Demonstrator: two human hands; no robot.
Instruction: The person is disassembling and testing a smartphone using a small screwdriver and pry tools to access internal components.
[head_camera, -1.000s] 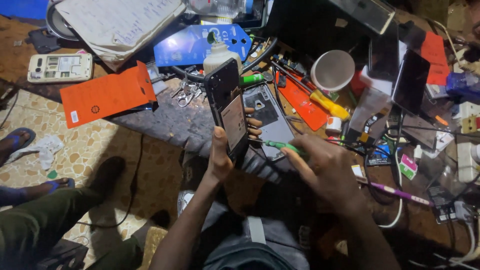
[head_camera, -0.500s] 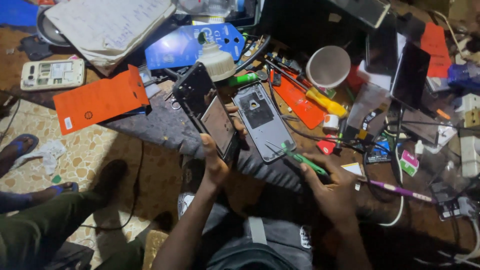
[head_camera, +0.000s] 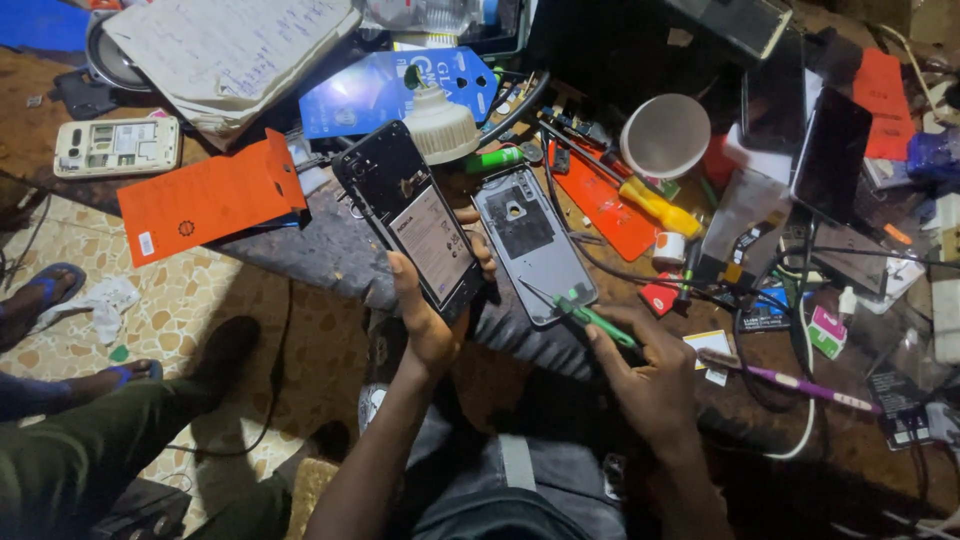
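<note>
Two phone parts in play: opened black smartphone (head_camera: 420, 225), raised off bench, clamped by left hand (head_camera: 430, 315) fingers. Grey back cover (head_camera: 535, 245) at 3 o'clock, flat. Right hand (head_camera: 650, 375) fingers pinching green screwdriver (head_camera: 590, 318), tip on cover. Yellow screwdriver (head_camera: 655, 205) at 2 o'clock.

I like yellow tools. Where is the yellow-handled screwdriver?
In the head view, the yellow-handled screwdriver lies right of centre on the orange sheet, just below the white cup.
</note>
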